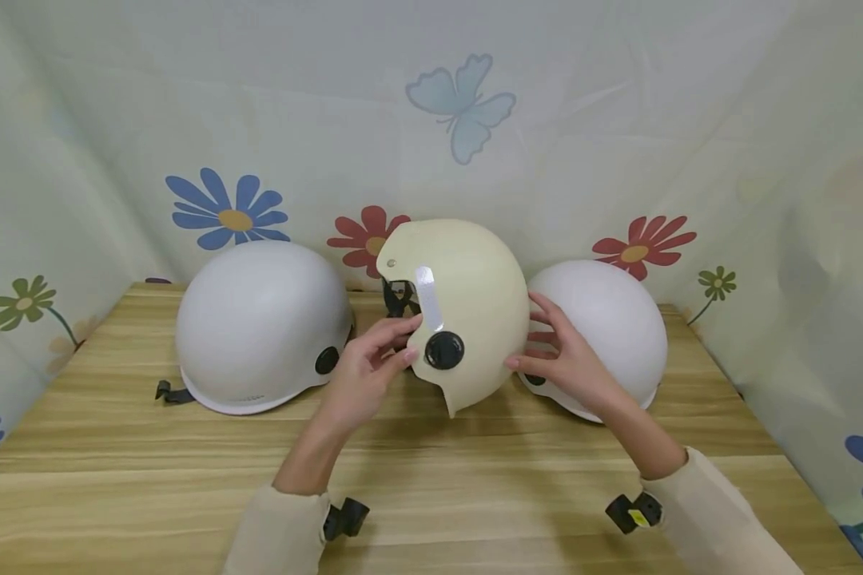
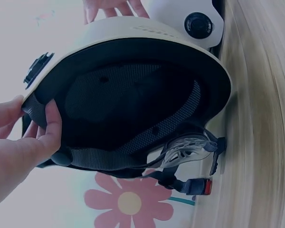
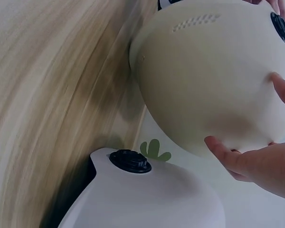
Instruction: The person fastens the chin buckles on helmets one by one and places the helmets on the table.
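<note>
Between both hands a cream helmet point(image 1: 478, 295) is held tipped, its opening turned left. My left hand point(image 1: 370, 363) pinches the rim beside the black round side cap point(image 1: 444, 350). In the left wrist view the thumb reaches inside the rim at a dark strap; the black lining point(image 2: 123, 99), chin strap point(image 2: 99, 159) and red-tipped buckle point(image 2: 197, 186) show below. My right hand point(image 1: 564, 351) holds the crown from the right, fingers spread over the smooth shell. The right wrist view shows its fingertips against the shell, near the row of small vents point(image 3: 195, 21).
A white helmet point(image 1: 259, 319) rests on the wooden table point(image 1: 460, 511) to the left, a black strap end point(image 1: 172, 393) sticking out. Another white helmet point(image 1: 611, 327) sits close behind my right hand. A flower-printed curtain point(image 1: 316, 104) encloses the table's back and sides.
</note>
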Tool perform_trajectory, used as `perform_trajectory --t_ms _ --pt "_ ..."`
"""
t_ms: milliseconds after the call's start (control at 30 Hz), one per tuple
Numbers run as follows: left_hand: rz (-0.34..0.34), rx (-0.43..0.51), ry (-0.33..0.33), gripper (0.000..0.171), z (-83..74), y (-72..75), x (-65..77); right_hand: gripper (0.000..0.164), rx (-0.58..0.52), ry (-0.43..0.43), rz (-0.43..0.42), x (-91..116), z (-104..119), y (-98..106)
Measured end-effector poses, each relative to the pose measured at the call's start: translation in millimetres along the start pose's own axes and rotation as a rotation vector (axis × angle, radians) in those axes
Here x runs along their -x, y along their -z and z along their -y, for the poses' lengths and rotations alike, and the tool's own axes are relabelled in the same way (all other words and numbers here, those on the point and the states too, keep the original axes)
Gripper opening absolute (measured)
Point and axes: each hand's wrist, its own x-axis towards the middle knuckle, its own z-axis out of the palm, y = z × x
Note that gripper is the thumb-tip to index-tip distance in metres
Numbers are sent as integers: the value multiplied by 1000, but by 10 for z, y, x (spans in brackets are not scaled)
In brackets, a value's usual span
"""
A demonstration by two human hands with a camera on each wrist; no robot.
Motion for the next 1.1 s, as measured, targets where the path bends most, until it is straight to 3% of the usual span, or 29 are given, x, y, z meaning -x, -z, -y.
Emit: perform_trajectory --t_ms 267,567,833,1100 --pt "76 -106 -25 35 -52 8 11 85 10 29 -15 18 67 116" --pt "172 -240 -130 29 -51 -9 23 82 8 16 -9 31 68 171" --pt "246 -315 -19 23 -30 1 48 80 22 -24 21 20 -46 117" --pt "333 -408 -14 20 20 4 31 75 58 -7 20 46 -10 68"
